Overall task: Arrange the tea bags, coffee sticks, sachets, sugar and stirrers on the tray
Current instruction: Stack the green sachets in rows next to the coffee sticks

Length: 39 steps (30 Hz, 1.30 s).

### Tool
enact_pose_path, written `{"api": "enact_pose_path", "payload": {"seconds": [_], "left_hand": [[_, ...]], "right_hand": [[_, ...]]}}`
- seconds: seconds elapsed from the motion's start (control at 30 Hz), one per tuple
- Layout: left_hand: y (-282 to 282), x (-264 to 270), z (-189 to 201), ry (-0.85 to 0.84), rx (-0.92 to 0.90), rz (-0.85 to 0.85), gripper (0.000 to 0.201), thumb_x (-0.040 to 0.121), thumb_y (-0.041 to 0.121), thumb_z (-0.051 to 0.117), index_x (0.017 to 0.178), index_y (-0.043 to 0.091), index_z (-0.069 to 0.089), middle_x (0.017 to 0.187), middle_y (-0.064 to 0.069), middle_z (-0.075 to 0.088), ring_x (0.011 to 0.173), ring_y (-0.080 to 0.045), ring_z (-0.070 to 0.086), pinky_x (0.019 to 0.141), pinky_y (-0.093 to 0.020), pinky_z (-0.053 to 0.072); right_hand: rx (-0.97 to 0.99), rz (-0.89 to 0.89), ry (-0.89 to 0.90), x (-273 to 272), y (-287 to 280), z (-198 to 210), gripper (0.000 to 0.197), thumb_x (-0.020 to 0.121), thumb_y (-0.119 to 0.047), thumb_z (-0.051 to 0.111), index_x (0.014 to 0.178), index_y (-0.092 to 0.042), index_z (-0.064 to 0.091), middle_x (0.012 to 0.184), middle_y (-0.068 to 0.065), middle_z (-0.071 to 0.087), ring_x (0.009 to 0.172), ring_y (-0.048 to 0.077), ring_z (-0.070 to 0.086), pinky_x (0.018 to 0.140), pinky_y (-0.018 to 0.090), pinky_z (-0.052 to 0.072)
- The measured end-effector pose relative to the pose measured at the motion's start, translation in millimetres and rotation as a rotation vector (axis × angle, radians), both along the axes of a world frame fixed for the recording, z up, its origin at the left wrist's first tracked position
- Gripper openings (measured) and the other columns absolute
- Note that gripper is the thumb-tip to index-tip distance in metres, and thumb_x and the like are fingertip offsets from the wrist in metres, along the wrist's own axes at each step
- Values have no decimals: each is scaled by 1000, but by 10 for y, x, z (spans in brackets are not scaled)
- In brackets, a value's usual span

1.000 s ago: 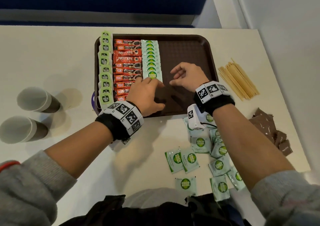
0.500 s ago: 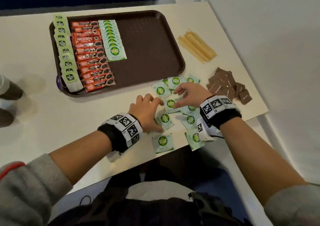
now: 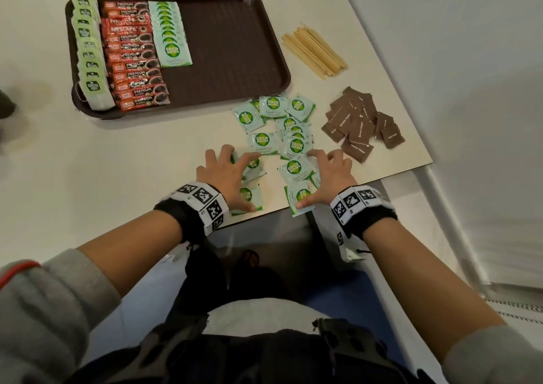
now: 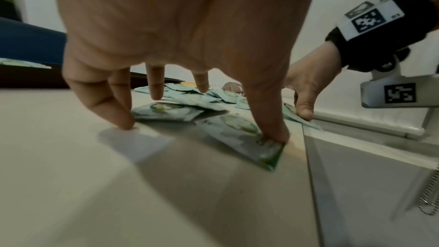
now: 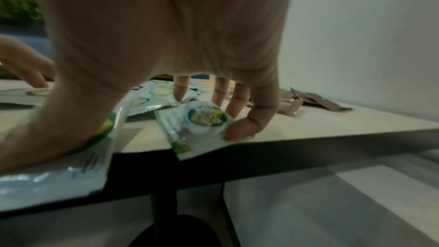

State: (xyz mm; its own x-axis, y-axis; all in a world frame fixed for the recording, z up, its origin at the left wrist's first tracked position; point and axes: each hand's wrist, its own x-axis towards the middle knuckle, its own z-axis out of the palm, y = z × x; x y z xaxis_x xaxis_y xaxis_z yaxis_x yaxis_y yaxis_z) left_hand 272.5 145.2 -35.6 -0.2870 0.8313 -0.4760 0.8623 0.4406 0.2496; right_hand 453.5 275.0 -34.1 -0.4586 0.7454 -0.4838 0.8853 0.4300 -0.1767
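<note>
A brown tray (image 3: pixel 235 45) holds a row of green tea bags (image 3: pixel 88 48), red coffee sticks (image 3: pixel 132 57) and a column of green sachets (image 3: pixel 172 37). Several loose green sachets (image 3: pixel 282 128) lie near the table's front edge. My left hand (image 3: pixel 232 178) is spread on the pile's left side, its thumb pressing a sachet (image 4: pixel 237 138). On the right side my right hand (image 3: pixel 326 178) is spread too. Its thumb presses a sachet (image 5: pixel 59 176) that overhangs the edge, and its little finger touches another (image 5: pixel 197 125). Neither hand grips anything.
Wooden stirrers (image 3: pixel 314 51) lie right of the tray, brown sugar packets (image 3: pixel 361 122) in front of them. The table's front edge (image 3: pixel 382 175) runs just under my wrists. A white wall stands to the right. A dark cup (image 3: pixel 6 104) shows at the far left.
Both hands left the tray and came back to the loose sachets at the front edge, then spread apart to either side of the pile. The view swung right.
</note>
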Motion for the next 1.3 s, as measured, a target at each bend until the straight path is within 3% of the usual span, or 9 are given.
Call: {"api": "enact_pose_path", "payload": {"seconds": [0.37,0.5,0.6,0.7,0.8,1.03,1.13,1.23,1.3], "left_hand": [[135,-84,-36,-42,100,102,59,76,51,71,126,31,46,131,-10,34,118,-35,30,93,-41,40],[181,-108,-32,-43,107,123,57,77,49,71,123,26,46,133,-10,34,119,-36,30,95,-41,38],[210,-127,-1,-60,104,152,57,77,46,72,123,26,46,135,-12,31,121,-37,28,94,-42,38],[239,-110,25,-80,61,139,69,70,48,77,125,24,42,134,-13,30,122,-38,27,92,-44,41],[248,-109,33,-73,20,103,74,65,48,81,123,22,41,129,-13,32,123,-36,27,89,-44,44],[270,-216,19,-57,31,141,46,78,38,71,113,21,48,121,-14,33,114,-36,33,81,-39,43],[269,-249,14,-110,7,239,41,77,36,73,107,20,50,119,-13,34,111,-35,34,83,-37,40],[288,-264,28,-168,-21,279,41,77,29,74,107,18,48,117,-13,36,110,-36,37,80,-36,38],[300,-255,35,-219,-13,305,40,78,20,73,108,18,47,116,-12,35,104,-35,43,77,-35,39]], "right_hand": [[-55,82,210,-283,1,-76,77,66,-36,82,132,-32,42,123,10,35,115,29,40,99,36,35],[-56,61,281,-464,-4,-89,93,64,-34,85,140,-28,32,131,11,33,122,31,39,103,39,35],[-62,109,222,-567,0,-98,102,64,-38,84,145,-28,23,139,10,28,129,31,32,107,42,34],[-73,140,144,-638,29,-90,102,64,-41,83,145,-22,25,142,10,25,132,32,30,109,44,33],[-100,121,153,-708,48,-80,89,64,-37,84,135,-15,35,133,11,35,124,31,39,104,42,38],[-133,94,189,-803,45,-99,69,66,-33,84,116,-11,42,115,11,52,107,29,49,86,35,41],[-155,69,222,-800,45,-89,67,65,-30,84,114,-11,42,112,10,56,103,28,54,85,35,45],[-160,69,235,-804,24,-88,64,65,-29,84,111,-13,42,108,8,60,100,29,57,87,43,48],[-170,89,247,-809,17,-82,63,68,-26,83,113,-11,41,108,10,60,100,29,57,83,37,48]]}}
